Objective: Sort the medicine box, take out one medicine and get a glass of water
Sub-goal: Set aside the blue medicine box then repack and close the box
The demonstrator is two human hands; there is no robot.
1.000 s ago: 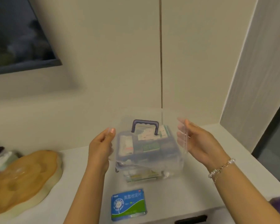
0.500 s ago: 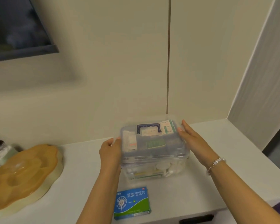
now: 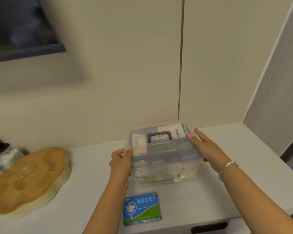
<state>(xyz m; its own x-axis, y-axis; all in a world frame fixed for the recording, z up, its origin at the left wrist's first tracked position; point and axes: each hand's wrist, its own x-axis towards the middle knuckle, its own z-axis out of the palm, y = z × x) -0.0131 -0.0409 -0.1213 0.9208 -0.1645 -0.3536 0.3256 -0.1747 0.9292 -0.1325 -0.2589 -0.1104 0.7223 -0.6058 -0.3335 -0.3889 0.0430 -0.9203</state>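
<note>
Counter: white, carries everything.
Tray: orange lid, far left on counter.
Medicine box: clear, lid on, dark handle up; sits mid-counter by the wall.
Your left hand: fingers curled on box's left lid edge, thumb on top.
Your right hand: fingers straight, together, flat against box's right side.
Medicine pack: blue/green, flat on counter near front edge, just in front of box, not touching.

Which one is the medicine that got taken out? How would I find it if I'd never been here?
Look at the white counter and find the clear medicine box that two hands are touching. Just in front of it, near the counter's front edge, lies a flat packet. It is the only blue and green thing there, with a white dandelion drawing.
</note>
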